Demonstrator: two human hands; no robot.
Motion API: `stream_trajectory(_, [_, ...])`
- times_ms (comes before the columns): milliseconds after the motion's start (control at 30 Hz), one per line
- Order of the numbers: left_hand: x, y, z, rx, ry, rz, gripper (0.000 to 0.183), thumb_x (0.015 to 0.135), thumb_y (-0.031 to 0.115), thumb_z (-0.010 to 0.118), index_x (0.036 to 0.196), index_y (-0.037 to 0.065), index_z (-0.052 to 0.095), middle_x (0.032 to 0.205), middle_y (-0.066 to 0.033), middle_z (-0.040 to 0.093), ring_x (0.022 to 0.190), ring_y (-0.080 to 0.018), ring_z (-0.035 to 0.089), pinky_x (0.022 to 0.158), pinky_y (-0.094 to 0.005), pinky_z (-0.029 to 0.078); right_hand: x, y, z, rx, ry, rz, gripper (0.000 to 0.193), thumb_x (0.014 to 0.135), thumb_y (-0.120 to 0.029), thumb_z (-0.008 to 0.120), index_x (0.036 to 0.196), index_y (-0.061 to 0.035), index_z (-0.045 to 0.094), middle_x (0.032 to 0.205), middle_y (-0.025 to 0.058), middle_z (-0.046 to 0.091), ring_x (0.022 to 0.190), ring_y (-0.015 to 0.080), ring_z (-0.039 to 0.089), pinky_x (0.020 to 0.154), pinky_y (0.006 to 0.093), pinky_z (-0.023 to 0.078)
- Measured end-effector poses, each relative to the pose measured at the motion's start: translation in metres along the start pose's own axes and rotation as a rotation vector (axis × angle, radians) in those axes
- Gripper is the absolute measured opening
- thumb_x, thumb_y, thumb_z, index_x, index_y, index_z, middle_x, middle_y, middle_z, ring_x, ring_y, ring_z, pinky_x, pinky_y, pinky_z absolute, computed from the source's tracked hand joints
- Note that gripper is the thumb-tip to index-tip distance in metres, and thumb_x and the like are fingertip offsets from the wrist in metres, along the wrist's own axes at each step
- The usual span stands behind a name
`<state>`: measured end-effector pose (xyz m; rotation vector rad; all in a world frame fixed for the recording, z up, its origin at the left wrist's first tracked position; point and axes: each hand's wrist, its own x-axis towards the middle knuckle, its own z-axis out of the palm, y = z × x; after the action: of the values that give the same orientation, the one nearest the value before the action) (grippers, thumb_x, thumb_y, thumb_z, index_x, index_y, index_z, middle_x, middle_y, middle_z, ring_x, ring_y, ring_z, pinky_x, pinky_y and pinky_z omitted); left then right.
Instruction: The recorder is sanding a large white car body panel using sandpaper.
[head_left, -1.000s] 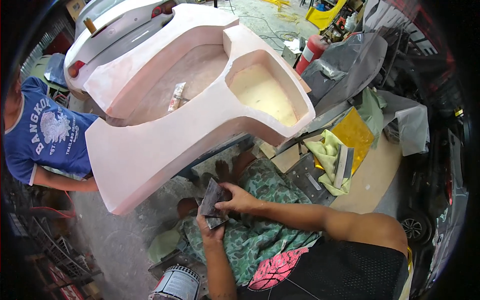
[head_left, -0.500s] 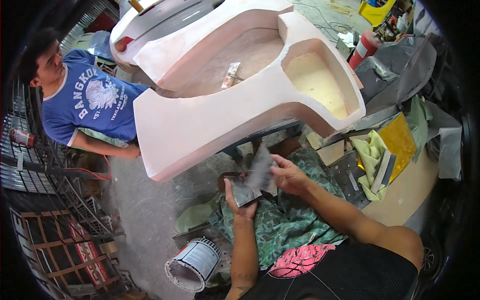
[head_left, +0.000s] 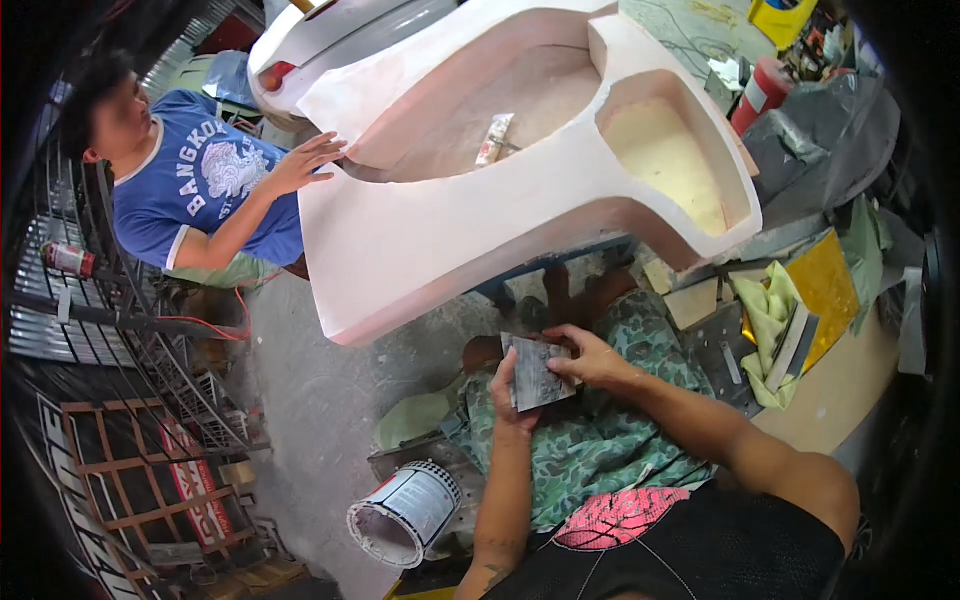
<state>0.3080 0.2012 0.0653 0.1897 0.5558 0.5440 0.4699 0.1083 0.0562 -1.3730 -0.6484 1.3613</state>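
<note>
Over my camouflage-covered lap, my left hand [head_left: 510,400] supports a thin grey sheet [head_left: 538,385], streaked and worn like sandpaper, with the thumb along its left edge. My right hand [head_left: 597,362] pinches the sheet's right side, its fingers bent over the upper edge. Both hands are closed on it; whether it is one layer or two stacked pieces I cannot tell. Just beyond my knees stands a large pale pink-white moulded panel [head_left: 430,225] with two hollows. A small tube [head_left: 493,140] lies in its longer hollow. Neither hand touches the panel.
At the panel's left end sits a person in a blue shirt [head_left: 215,170], one hand [head_left: 305,165] raised over its edge. A white bucket [head_left: 415,505] lies tipped left of my legs. To the right are a yellow-green cloth [head_left: 768,305], a sanding block [head_left: 788,350] and a gold sheet [head_left: 825,280].
The blurred grey piece in my right hand has come down against the piece in my left, and both hands now meet there. The other person's hand has risen to the panel's edge.
</note>
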Motion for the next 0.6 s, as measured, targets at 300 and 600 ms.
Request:
stream_trajectory(300, [0.000, 0.000, 0.016, 0.062, 0.094, -0.033, 0.045, 0.099, 0.041, 0.059, 0.123, 0.002, 0.061, 0.113, -0.0139, 0.069, 0.103, -0.0292, 0.068, 0.094, -0.0448, 0.055, 0.003, -0.024, 0.011, 0.046, 0.025, 0.003, 0.052, 0.090, -0.006, 0.069, 0.139, -0.0002, 0.053, 0.120, 0.0124, 0.066, 0.107, 0.0181, 0.062, 0.094, 0.0321, 0.051])
stream_trajectory(600, [-0.001, 0.009, 0.015, -0.083, -0.119, -0.023, 0.070, 0.094, 0.065, 0.058, 0.129, 0.005, 0.062, 0.132, -0.0196, 0.063, 0.122, -0.0348, 0.060, 0.111, -0.0510, 0.042, -0.034, -0.071, -0.016, 1.253, -0.738, -0.658, 0.059, 0.094, -0.004, 0.063, 0.150, -0.0136, 0.045, 0.078, 0.0013, 0.058, 0.067, 0.0107, 0.055, 0.064, 0.0346, 0.043])
